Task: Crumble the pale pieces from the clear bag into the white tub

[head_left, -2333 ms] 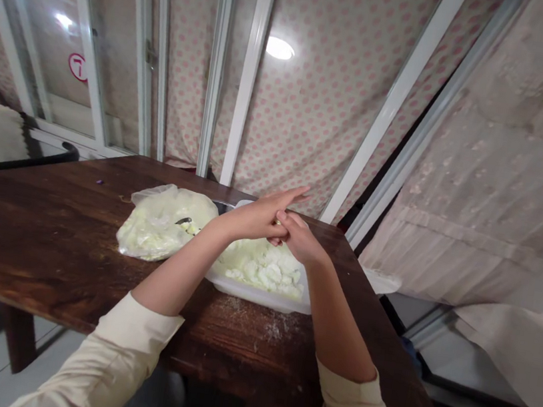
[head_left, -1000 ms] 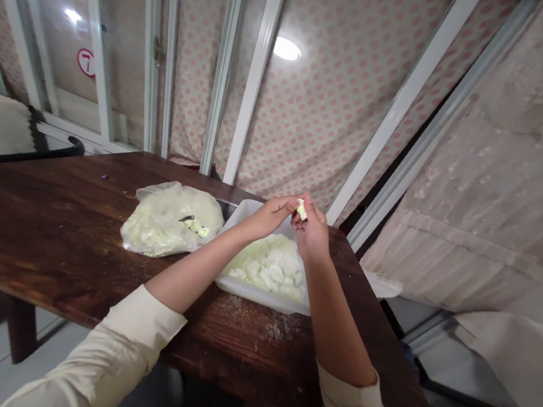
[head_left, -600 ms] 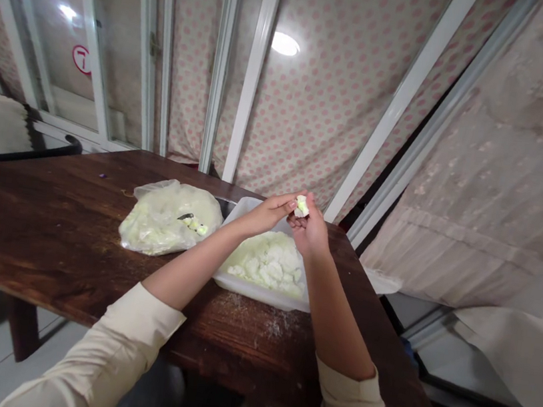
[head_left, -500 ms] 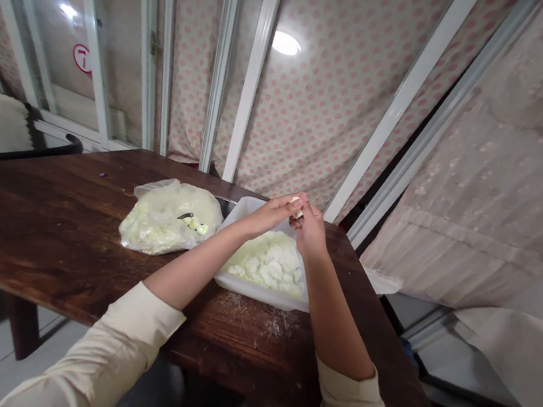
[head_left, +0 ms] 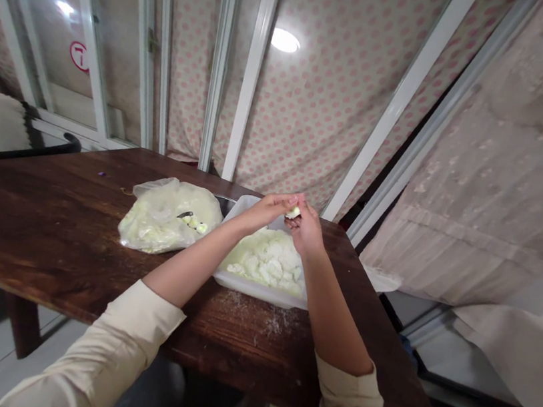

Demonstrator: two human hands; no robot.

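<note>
Over the far part of a white plastic tub [head_left: 259, 291], my left hand [head_left: 271, 209] and my right hand [head_left: 307, 227] meet at the fingertips. Pinched between them is a small pale dough-like piece [head_left: 293, 212], partly covered by my fingers. Below lie white, powdery lumps [head_left: 271, 261] that fill much of the tub. Left of the tub rests a clear plastic bag [head_left: 153, 214] with a pale yellowish mass inside. A dark handle-like utensil [head_left: 185, 214] and small yellow-white bits [head_left: 195, 224] show at the bag's opening.
The dark wooden table [head_left: 60, 228] carries a dusting of white powder [head_left: 270, 321] near its front edge. Behind the bag, a metal bowl rim [head_left: 225, 205] shows partly. Framed panes with a dotted curtain [head_left: 326, 103] stand behind the table. A chair [head_left: 467, 393] is at right.
My fingers have shifted slightly around the small piece, and more of its underside shows now. The tub and bag stay put; the view has moved a little.
</note>
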